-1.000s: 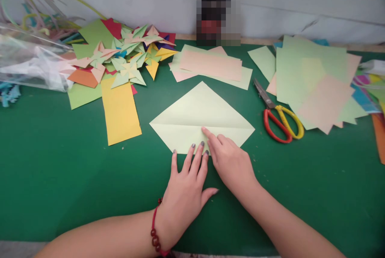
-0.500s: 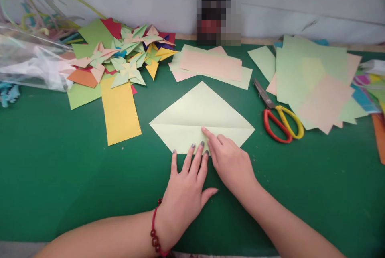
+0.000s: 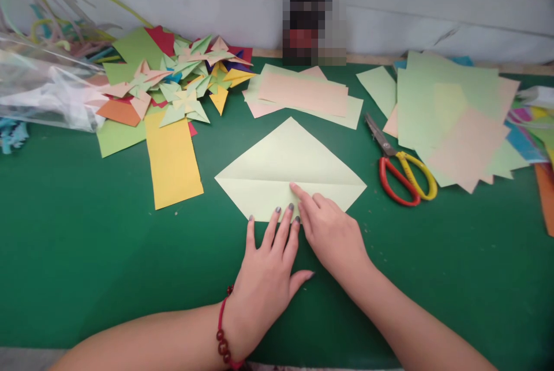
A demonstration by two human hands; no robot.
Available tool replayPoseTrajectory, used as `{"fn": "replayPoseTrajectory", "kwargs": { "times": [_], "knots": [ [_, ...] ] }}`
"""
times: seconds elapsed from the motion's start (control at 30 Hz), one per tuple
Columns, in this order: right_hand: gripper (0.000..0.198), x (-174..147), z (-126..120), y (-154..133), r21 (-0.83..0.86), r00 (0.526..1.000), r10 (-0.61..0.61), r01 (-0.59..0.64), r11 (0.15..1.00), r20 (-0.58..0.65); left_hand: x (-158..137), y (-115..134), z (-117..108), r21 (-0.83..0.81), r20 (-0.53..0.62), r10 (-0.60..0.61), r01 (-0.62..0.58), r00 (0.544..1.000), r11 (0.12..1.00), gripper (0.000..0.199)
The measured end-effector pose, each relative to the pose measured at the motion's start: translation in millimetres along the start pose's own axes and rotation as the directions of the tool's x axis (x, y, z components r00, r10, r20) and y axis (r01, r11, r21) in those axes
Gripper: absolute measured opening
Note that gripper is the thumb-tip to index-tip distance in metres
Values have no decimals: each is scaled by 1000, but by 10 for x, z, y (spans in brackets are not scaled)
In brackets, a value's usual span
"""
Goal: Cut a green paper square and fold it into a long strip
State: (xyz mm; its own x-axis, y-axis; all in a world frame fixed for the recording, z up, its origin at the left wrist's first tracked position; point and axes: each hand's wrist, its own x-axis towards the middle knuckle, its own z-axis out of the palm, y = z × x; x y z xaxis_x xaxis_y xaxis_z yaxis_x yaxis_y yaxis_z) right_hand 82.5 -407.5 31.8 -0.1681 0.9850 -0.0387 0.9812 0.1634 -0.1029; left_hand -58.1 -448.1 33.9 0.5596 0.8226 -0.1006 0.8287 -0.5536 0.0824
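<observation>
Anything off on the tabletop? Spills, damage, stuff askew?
No spill shows. Mildly odd: pale specks dot the green tabletop, perhaps debris, and the scissors look mismatched: one red handle, one yellow handle.

Fingers [image 3: 283,235] partly hide the creased paper [image 3: 289,152]; the view's left edge crops a bag [image 3: 47,77].

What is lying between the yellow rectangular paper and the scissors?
In the head view, the creased pale green sheet lies between the yellow paper and the scissors, with fingertips of the left hand and right hand on it.
</observation>
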Motion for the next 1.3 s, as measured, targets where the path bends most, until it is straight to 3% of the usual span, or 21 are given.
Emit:
{"fn": "replayPoseTrajectory", "kwargs": {
  "times": [1.03,1.3],
  "knots": [
    [42,5,-26,-6,-10,1000,2,-2,1000,15,13,-44,-45,38,-33,40,-39,999,999,62],
    [42,10,-19,-10,-14,1000,1,-1,1000,-4,6,-24,-72,121,-60,-27,34,998,992,63]
  ]
}}
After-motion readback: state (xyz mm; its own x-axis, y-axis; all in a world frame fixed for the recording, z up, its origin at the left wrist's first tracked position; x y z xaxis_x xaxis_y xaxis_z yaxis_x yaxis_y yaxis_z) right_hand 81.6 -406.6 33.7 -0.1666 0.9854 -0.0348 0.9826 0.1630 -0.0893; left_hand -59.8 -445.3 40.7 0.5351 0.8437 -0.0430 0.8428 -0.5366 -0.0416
